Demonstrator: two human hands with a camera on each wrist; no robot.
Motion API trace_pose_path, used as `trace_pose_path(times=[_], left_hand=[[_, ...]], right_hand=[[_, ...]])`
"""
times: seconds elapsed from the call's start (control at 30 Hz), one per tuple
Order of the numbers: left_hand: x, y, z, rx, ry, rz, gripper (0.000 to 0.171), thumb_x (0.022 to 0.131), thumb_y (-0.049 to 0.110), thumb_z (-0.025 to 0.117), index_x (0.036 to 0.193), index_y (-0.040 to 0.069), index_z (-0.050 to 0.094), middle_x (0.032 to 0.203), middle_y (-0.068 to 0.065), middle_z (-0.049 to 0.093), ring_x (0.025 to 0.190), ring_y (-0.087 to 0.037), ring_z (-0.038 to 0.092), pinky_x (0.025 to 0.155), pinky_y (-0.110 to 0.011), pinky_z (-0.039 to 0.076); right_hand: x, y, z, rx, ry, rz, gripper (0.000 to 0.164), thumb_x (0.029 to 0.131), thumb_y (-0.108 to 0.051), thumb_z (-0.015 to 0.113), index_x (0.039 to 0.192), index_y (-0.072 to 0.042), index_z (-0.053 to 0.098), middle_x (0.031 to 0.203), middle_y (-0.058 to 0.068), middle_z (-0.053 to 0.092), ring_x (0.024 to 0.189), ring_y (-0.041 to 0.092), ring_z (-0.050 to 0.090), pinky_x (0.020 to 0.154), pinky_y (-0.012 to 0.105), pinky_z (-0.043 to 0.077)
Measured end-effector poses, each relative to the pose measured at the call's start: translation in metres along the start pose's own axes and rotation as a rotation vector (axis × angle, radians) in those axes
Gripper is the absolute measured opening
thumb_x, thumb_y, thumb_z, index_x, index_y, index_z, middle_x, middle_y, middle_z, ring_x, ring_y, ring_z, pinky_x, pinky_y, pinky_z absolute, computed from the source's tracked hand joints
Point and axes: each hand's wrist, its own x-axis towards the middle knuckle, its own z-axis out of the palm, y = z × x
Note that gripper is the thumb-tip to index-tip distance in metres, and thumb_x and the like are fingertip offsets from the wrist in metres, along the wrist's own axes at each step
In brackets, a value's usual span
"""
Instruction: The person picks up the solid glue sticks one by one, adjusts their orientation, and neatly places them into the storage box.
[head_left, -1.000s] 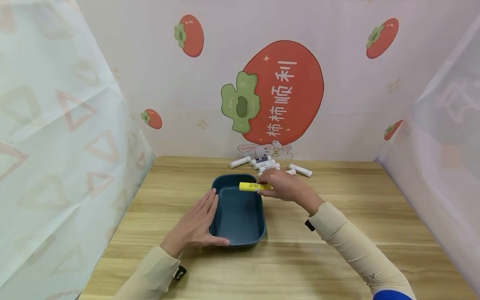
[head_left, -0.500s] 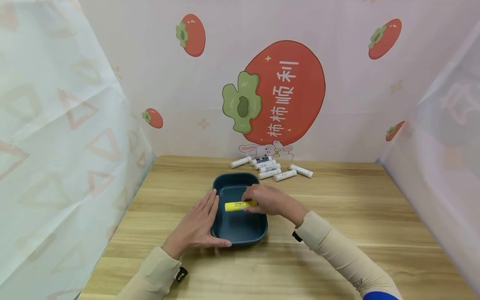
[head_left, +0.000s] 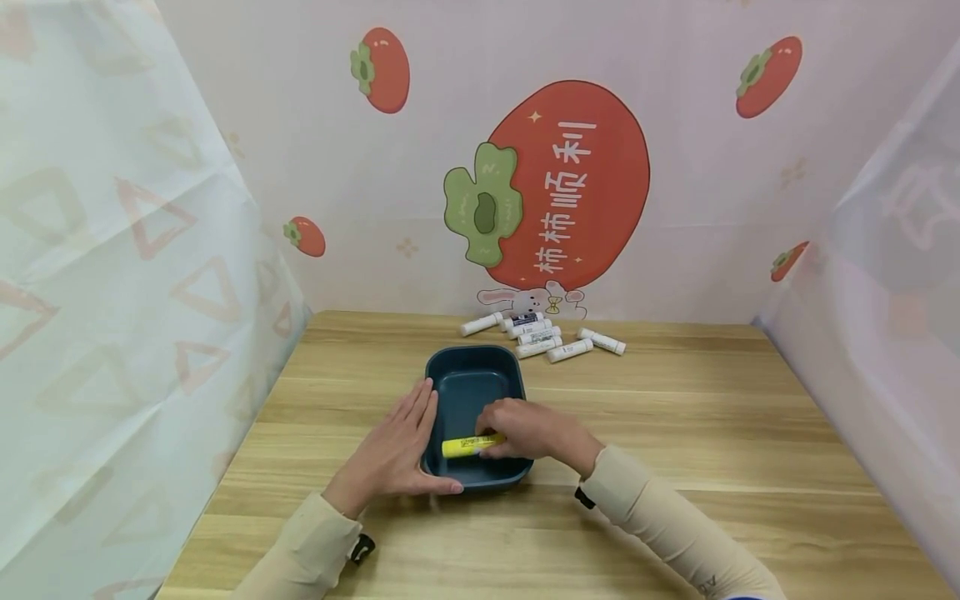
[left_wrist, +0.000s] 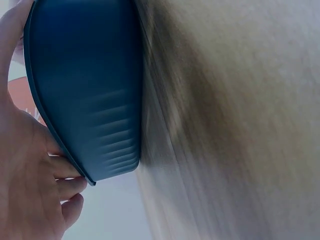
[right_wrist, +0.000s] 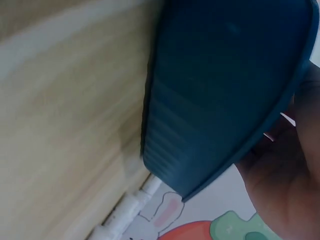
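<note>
A dark blue rectangular tray (head_left: pixel 465 396) with rounded corners stands on the wooden table. My left hand (head_left: pixel 393 442) rests along its left rim with the fingers stretched out and the thumb at the near rim. Over the near half of the tray, my right hand (head_left: pixel 517 429) pinches a yellow marker (head_left: pixel 459 447) with dark print by its right end, so it lies nearly crosswise inside the walls. The left wrist view shows the left fingers (left_wrist: pixel 67 175) at the rim of the tray. In the right wrist view the tray's outer wall (right_wrist: pixel 215 90) hides the marker.
Behind the tray, several white cylindrical markers with printed labels, including a white marker (head_left: pixel 570 350), lie on the table (head_left: pixel 675 400). A back wall (head_left: pixel 360 183) with persimmon drawings and white side sheets (head_left: pixel 127 292) enclose the table.
My right hand has carried the yellow marker from the tray's far right corner toward me and down to its near half. The left hand stays at the rim.
</note>
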Motion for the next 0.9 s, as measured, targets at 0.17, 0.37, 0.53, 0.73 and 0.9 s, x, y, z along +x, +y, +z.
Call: trace_pose_path(times=[0.17, 0.37, 0.53, 0.73, 0.9], left_hand=[[0.002, -0.001, -0.001, -0.001, -0.01, -0.006, 0.139, 0.078, 0.097, 0.052, 0.165, -0.007, 0.021, 0.176, -0.027, 0.011, 0.165, -0.039, 0.014, 0.133, -0.053, 0.026], [0.0, 0.0, -0.002, -0.022, -0.013, -0.003, 0.138, 0.078, 0.095, 0.055, 0.165, -0.007, 0.021, 0.176, -0.027, 0.012, 0.165, -0.04, 0.015, 0.132, -0.055, 0.027], [-0.002, 0.002, -0.003, -0.05, -0.023, -0.003, 0.138, 0.079, 0.094, 0.057, 0.165, -0.008, 0.021, 0.175, -0.028, 0.012, 0.165, -0.041, 0.016, 0.131, -0.056, 0.028], [-0.001, 0.002, -0.003, -0.067, -0.024, -0.023, 0.141, 0.077, 0.096, 0.057, 0.165, -0.007, 0.019, 0.176, -0.027, 0.012, 0.165, -0.04, 0.016, 0.131, -0.055, 0.028], [-0.001, 0.004, -0.004, -0.089, -0.022, -0.026, 0.14, 0.077, 0.095, 0.059, 0.165, -0.008, 0.02, 0.175, -0.027, 0.012, 0.165, -0.041, 0.016, 0.131, -0.056, 0.029]], right_hand=[[0.001, 0.0, 0.009, 0.015, -0.009, 0.009, 0.023, 0.101, -0.033, 0.074, 0.112, -0.014, 0.078, 0.103, -0.005, 0.075, 0.084, 0.0, 0.061, 0.081, 0.019, 0.058], [0.003, -0.002, 0.018, -0.002, -0.039, 0.013, 0.022, 0.1, -0.034, 0.076, 0.111, -0.015, 0.079, 0.101, -0.007, 0.075, 0.084, 0.0, 0.062, 0.079, 0.017, 0.057], [0.002, -0.007, 0.019, -0.033, -0.046, 0.026, 0.02, 0.097, -0.033, 0.08, 0.108, -0.017, 0.079, 0.097, -0.009, 0.075, 0.08, -0.001, 0.06, 0.075, 0.016, 0.055], [0.002, -0.012, 0.019, -0.034, -0.085, 0.056, 0.017, 0.094, -0.033, 0.082, 0.103, -0.019, 0.079, 0.088, -0.013, 0.07, 0.072, -0.002, 0.057, 0.067, 0.015, 0.051], [0.001, -0.014, 0.019, -0.025, -0.107, 0.078, 0.016, 0.094, -0.033, 0.082, 0.102, -0.02, 0.079, 0.086, -0.013, 0.069, 0.07, -0.002, 0.057, 0.065, 0.015, 0.05]])
